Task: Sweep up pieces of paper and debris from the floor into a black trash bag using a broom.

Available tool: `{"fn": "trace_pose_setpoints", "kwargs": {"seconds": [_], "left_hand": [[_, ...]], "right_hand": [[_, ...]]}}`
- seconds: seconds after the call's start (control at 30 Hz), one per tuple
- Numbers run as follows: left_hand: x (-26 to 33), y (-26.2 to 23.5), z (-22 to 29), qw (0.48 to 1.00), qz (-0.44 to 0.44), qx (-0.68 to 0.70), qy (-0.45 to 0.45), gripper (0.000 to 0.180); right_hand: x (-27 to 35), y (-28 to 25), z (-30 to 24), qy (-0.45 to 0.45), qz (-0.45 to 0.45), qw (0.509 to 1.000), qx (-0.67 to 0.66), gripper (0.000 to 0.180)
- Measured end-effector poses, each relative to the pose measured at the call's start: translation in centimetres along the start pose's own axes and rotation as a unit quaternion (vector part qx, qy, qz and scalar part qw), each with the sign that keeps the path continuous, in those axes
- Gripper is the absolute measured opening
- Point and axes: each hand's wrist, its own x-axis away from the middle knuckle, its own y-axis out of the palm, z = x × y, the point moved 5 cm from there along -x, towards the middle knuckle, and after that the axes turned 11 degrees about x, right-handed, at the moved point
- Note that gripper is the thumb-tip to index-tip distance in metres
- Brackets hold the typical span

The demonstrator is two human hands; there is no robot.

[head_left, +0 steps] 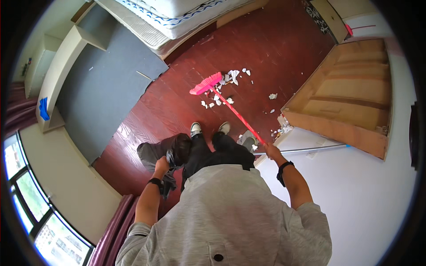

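My left hand [162, 165] is closed on the gathered top of a black plastic bag [159, 153], which hangs bulging beside my left leg. My right hand [271, 151] grips the red handle of a broom [238, 114]. The broom's pink bristle head [206, 83] rests on the floor ahead of my feet, touching or close against scattered white paper scraps [232, 76]. More scraps lie just behind the head, toward me. By my right foot is a greyish flat thing [248, 138] with a white bit on it; its kind is unclear.
A wooden cabinet or drawer frame [341, 93] lies at the right, with small debris [284, 126] at its corner. A silver pole [310, 149] slants along the white wall. Stacked mattresses [177, 22] stand far ahead. Grey sheeting [120, 75] and a pale shelf [66, 66] are left.
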Motion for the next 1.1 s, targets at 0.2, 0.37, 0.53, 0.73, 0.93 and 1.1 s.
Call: {"fn": "trace_pose_setpoints", "kwargs": {"seconds": [0.2, 0.37, 0.53, 0.73, 0.93, 1.1], "left_hand": [[0.4, 3.5, -2.0, 0.992, -0.087, -0.077, 0.053, 0.024], [-0.6, 6.5, -1.3, 0.976, -0.13, -0.157, 0.075, 0.029], [-1.9, 9.8, 5.0, 0.954, -0.144, -0.215, 0.153, 0.033], [-0.9, 14.2, 12.4, 0.882, -0.206, -0.373, 0.203, 0.026], [-0.9, 15.6, 16.2, 0.952, -0.103, -0.25, 0.141, 0.02], [-1.9, 15.2, 19.0, 0.945, -0.097, -0.288, 0.123, 0.021]], "right_hand": [[7.0, 0.0, 7.4, 0.074, 0.023, 0.977, 0.201, 0.057], [12.9, -1.9, 14.9, 0.181, 0.01, 0.942, 0.282, 0.031], [18.1, -1.8, 25.1, 0.242, 0.137, 0.899, 0.337, 0.022], [19.9, 0.3, 31.5, 0.243, 0.268, 0.863, 0.354, 0.018], [20.0, 0.5, 35.4, 0.248, 0.269, 0.883, 0.292, 0.024], [17.8, -3.0, 32.3, 0.206, 0.25, 0.933, 0.156, 0.038]]}}
